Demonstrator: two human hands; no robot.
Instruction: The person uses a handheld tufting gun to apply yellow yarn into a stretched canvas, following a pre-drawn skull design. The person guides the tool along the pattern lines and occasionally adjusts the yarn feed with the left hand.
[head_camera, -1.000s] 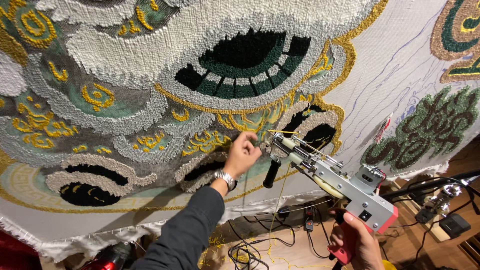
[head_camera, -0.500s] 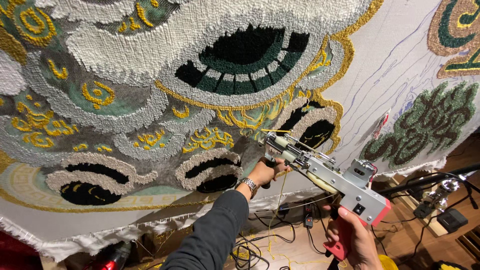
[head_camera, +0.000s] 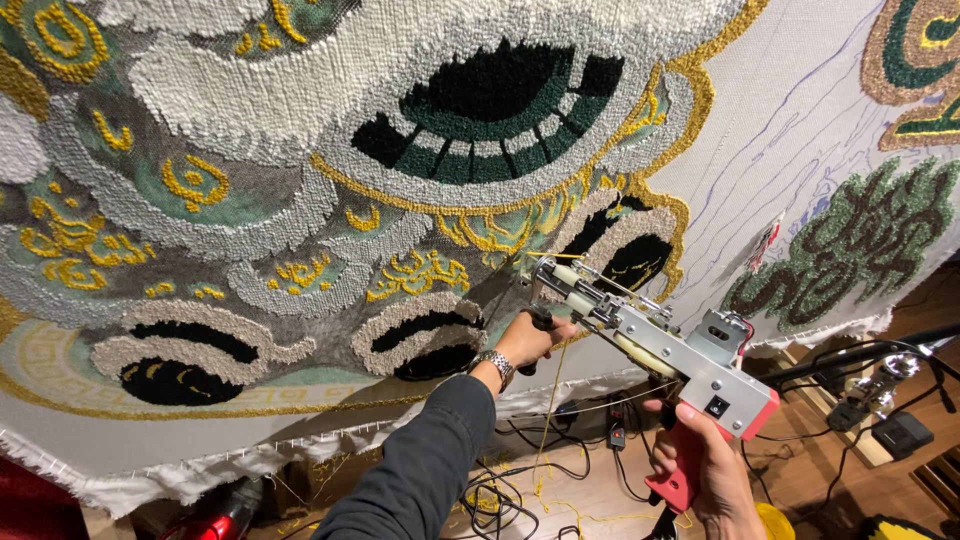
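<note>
Rug (head_camera: 300, 200): big and fluffy, stretched up high, above and to the left of both hands; white, grey, green, black and yellow shapes.

Left hand (head_camera: 535, 338): fingers curled tight round the black front handle (head_camera: 540, 325) of the tufting gun; silver watch (head_camera: 494, 363) on the wrist, dark sleeve (head_camera: 420, 470) below.

Tufting gun (head_camera: 650, 350): silver metal body with red ends, held between the two hands, tip pointing up-left and right by the cloth; cannot tell if touching.

Yellow yarn (head_camera: 548, 420): thin, hanging loose just right of the left hand, down to the floor.

Right hand (head_camera: 715, 470): closed round the red back grip (head_camera: 680, 470), low and to the right.

Cords (head_camera: 500, 490): black, tangled on the floor under the left arm.

Bare cloth (head_camera: 800, 130): up and right of the right hand, with thin blue drawn lines.

Could go wrong: loose yarn could snag on the gun or the cords and snap, or pull out of the tip. Gun held crooked could slip and poke a hole in the cloth. Left fingers close to the moving front parts, so could get pinched.
</note>
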